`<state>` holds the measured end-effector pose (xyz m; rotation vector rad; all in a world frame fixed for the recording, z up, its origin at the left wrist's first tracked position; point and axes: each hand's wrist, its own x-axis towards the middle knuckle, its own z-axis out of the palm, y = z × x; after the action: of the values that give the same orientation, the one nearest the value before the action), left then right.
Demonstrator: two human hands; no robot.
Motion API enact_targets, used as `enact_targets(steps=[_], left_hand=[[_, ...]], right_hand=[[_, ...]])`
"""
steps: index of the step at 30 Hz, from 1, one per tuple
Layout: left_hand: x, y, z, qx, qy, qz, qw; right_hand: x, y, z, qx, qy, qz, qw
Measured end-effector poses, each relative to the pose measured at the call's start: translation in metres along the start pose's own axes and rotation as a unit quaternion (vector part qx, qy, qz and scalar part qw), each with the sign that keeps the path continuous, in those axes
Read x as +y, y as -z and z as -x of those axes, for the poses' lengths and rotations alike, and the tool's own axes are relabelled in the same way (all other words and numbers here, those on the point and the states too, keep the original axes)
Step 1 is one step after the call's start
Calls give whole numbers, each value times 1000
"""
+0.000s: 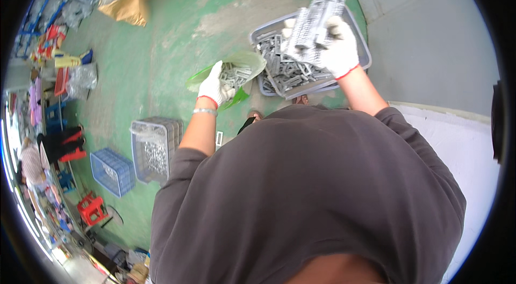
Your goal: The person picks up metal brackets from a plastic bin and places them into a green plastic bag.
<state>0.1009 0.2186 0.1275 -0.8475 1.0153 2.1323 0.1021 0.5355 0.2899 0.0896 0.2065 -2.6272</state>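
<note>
My right hand (342, 50), in a white knitted glove with a red cuff, is closed around a stack of grey slotted rectangular pieces (313, 29). The stack is tilted and slightly blurred, raised over a grey plastic bin (367, 57). Loose grey rectangular frames (277, 66) lie jumbled in that bin. To its left, my left hand (211, 88), gloved alike, grips the edge of a green bag (252, 61), thumb pointing up. The bag's mouth gapes, and similar grey pieces (235, 75) show inside; some of the left fingers are hidden there.
A grey crate (177, 128) with small parts and a blue crate (126, 187) stand on the green floor at left. Farther left are a red stool (91, 209) and a person (35, 163). A brown sack (129, 7) lies far left; a grey panel (419, 42) borders the right.
</note>
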Motion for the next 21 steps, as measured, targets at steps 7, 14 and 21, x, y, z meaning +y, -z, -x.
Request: enact_targets(steps=[7,14,21], left_hand=[[36,-141,116,-251,-148,-189,938],[30,-148,126,-235,-163,-210,935],[21,-168,163,-13,-344,-533,773]], right_hand=[[21,8,-15,-23,-65,-19,997],[24,12,-21,-104,-93,-65,988],[22,25,-19,-9,-57,30,998]])
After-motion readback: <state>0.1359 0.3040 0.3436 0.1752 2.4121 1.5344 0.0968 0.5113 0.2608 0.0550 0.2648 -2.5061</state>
